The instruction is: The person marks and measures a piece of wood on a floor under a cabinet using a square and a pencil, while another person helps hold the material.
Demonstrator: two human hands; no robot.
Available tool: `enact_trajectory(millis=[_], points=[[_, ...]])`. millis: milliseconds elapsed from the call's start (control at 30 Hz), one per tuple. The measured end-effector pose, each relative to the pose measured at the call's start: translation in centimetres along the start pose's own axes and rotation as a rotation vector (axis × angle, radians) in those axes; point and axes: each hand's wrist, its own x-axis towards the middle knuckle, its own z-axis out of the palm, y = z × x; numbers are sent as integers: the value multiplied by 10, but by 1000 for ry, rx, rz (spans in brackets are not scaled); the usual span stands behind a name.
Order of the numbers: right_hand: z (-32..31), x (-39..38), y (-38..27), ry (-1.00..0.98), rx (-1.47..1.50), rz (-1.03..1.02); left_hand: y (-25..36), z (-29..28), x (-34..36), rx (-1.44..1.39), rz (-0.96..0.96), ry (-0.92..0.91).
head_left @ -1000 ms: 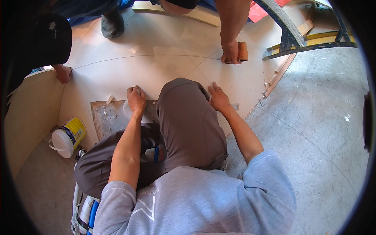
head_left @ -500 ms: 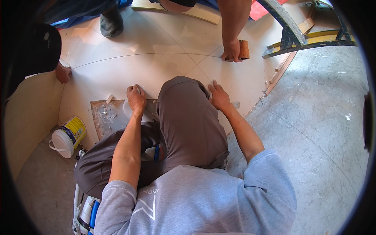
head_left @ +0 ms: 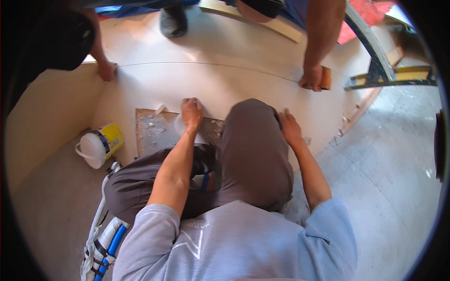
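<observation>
My left hand (head_left: 191, 114) is closed, its fingers curled down on the pale panel (head_left: 234, 89) beside a rectangular cut-out (head_left: 157, 131). A whitish rounded piece (head_left: 179, 124) shows next to this hand; whatever the fingers may hold is hidden. On the far side of my raised knee (head_left: 255, 140), my right hand (head_left: 290, 125) lies on the panel, fingers stretched out. Ahead of both hands, a thin dark line (head_left: 201, 62) runs across the panel between a co-worker's two hands. The co-worker's hand at the right grips an orange reel-like tool (head_left: 325, 78); the other (head_left: 108, 71) pinches the line's left end.
A white-lidded yellow bucket (head_left: 99, 144) lies tilted at the left by an upright board (head_left: 51, 122). A small wood offcut (head_left: 161, 109) rests at the cut-out's edge. Ladder legs (head_left: 375, 47) stand at the upper right. Blue tubes (head_left: 110, 250) lie lower left.
The whole view has shifted, so most things sit further right. Diagonal lines seen on the panel earlier no longer show. Both my hands keep nearly the same places beside my knee.
</observation>
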Motion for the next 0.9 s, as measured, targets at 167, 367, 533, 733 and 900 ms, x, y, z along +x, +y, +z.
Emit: enact_trajectory(millis=[167,367,533,733,900], points=[[-3,1,-3,-35,-17,18,13,-12,49,8,91,151],[-10,3,-11,-59,-14,46,23,-32,114,222,487,139],[-8,1,-6,-40,-35,27,32,-31,145,351,710,32],[-10,0,-9,-24,-24,12,42,-27,155,390,696,-107],[-6,1,-6,-20,-15,32,50,-28,156,415,676,-141]])
